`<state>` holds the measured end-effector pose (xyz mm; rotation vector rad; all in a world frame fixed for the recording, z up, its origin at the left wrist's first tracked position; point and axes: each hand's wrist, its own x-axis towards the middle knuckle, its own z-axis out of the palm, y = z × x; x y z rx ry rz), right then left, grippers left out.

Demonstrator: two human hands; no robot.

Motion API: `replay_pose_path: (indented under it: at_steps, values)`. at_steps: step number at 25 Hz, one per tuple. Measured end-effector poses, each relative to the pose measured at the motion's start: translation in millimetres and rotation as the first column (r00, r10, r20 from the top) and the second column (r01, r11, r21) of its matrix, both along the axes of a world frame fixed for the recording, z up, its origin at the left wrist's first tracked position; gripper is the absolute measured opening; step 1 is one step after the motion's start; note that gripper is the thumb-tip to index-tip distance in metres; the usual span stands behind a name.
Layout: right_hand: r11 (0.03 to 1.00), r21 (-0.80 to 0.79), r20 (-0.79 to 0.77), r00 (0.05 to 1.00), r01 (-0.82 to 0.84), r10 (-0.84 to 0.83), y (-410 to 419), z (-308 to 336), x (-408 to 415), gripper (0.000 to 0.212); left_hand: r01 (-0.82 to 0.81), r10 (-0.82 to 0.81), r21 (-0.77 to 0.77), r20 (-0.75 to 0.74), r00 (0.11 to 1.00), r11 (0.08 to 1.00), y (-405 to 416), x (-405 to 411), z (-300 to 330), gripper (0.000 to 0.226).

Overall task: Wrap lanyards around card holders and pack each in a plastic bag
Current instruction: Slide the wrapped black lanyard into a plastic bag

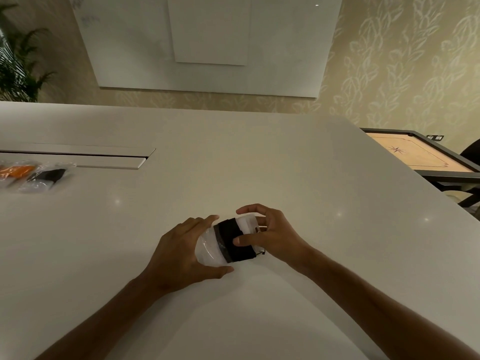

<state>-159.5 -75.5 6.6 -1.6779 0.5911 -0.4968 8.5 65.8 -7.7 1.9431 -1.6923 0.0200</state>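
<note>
White table (285, 157); two packed bags (39, 178); one card holder (233, 240)

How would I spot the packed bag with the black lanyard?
Start at the white table and go to its far left edge, below the long slot. Two clear bags lie there. The black-lanyard bag is the right one; its neighbour holds orange.
</note>
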Motion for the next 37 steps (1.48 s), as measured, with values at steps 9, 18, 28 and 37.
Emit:
replay_pose_path:
  at_steps: [9,18,28,37]
  values:
    - [0.999,-0.042,-0.057,0.998,0.012,-0.014,5.3,3.0,0.5,0.026,-0.012,0.012,0.022,-0.003,1.000,1.000,0.2,-0.9,1.7,0.108]
    - [0.996,-0.005,-0.151,0.985,-0.088,0.087,7.0,12.9,-2.7,0.021,-0.048,0.047,0.073,0.017,0.999,0.996,-0.6,-2.6,-0.2,0.117]
    - [0.983,0.177,-0.084,0.994,-0.053,0.069,6.6,9.2,-0.2,0.011,-0.006,0.005,0.053,0.016,1.000,0.999,-1.0,-2.9,-0.7,0.113]
    - [0.980,0.181,-0.092,0.990,-0.085,0.103,11.0,7.6,0.3,0.024,0.058,-0.055,-0.070,0.050,0.997,0.996,-0.6,-10.1,-1.6,0.099]
